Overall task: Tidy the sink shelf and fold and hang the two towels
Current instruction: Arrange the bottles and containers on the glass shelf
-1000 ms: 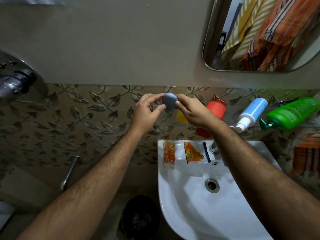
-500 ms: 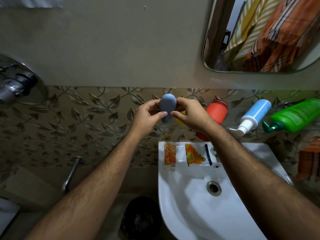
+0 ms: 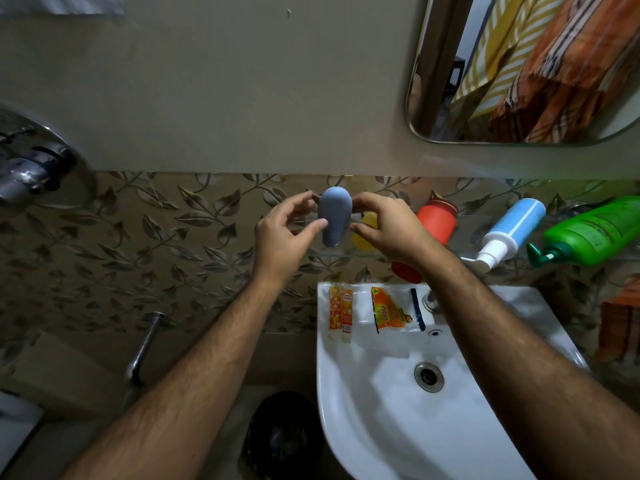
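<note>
While pinched between both hands (image 3: 287, 237), grey bottle (image 3: 334, 216) above glass shelf (image 3: 349, 252).

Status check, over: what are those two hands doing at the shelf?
Both hands, left and right, pinching grey-blue bottle above glass shelf. Orange bottle upright beside it; blue pump bottle lying down. Nothing blocking.
</note>
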Motion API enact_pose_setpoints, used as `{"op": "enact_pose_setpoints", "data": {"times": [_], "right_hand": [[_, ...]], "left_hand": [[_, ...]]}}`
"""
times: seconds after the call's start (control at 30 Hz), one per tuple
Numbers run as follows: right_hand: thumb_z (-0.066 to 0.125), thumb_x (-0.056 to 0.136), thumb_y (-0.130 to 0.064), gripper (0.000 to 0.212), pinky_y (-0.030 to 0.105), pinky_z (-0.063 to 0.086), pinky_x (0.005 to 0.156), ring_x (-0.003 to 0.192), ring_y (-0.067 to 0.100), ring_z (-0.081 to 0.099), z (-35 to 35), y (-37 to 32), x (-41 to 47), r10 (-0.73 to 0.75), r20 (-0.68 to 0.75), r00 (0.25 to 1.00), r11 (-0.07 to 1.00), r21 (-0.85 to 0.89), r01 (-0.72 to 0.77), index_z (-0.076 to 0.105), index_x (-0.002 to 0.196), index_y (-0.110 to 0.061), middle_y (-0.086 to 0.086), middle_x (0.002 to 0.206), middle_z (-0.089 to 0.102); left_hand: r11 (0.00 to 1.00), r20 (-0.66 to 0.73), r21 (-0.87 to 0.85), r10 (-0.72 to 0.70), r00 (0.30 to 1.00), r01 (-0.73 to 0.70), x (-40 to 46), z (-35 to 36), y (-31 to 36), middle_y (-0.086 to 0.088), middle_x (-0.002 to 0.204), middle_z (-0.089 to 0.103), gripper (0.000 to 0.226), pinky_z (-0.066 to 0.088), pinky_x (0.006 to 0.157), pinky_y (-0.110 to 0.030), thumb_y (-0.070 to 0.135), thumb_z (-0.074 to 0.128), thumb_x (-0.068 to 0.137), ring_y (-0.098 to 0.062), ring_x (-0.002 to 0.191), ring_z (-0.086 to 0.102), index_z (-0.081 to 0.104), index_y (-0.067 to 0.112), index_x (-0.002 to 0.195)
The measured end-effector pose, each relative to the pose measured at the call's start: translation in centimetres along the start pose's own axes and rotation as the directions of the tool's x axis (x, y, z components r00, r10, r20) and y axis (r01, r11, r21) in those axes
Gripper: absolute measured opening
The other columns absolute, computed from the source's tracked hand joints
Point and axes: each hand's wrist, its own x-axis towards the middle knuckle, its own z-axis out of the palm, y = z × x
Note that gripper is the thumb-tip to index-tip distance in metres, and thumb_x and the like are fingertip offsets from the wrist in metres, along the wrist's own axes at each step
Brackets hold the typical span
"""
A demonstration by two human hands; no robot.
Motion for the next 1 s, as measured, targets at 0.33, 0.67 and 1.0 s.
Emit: {"op": "enact_pose_setpoints", "data": {"times": [0.33,0.67,1.0], "right_hand": [[0.060,0.078,-0.003,0.054,0.052,0.044,0.099,0.127,0.027,0.045,-2.3,2.5,0.3,0.076,0.144,0.987,0.931,-0.364,-0.019,0.058,0.127,-0.027,0.002,0.134,0.055],[0.073,0.083,-0.019,0.059,0.042,0.041,0.106,0.132,0.027,0.042,-2.9,2.5,0.8,0.031,0.301,0.953,0.859,-0.496,0.129,0.052,0.137,-0.030,0.004,0.143,0.049],[0.066,0.083,-0.017,0.047,0.035,0.048,0.090,0.107,0.020,0.059,-4.7,4.0,-0.8,0.006,0.205,0.979,0.984,-0.176,0.031,0.059,0.128,-0.024,0.004,0.123,0.064]], "left_hand": [[0.925,0.084,0.259,0.265,0.961,-0.278,-5.3,3.3,1.9,0.001,0.096,0.072,0.021,0.053,0.071,-0.016,0.019,0.074,0.084,-0.004,0.082,0.064,0.073,0.014,0.105],[0.961,0.025,0.275,0.030,0.999,-0.036,-6.4,5.5,2.1,-0.001,0.105,0.073,0.027,0.057,0.081,-0.030,0.019,0.066,0.091,-0.010,0.092,0.066,0.070,0.015,0.117],[0.999,-0.069,0.013,0.030,0.997,-0.030,-6.6,6.6,3.5,0.005,0.108,0.071,0.031,0.055,0.085,-0.022,0.012,0.061,0.094,-0.001,0.099,0.066,0.065,0.018,0.124]]}}
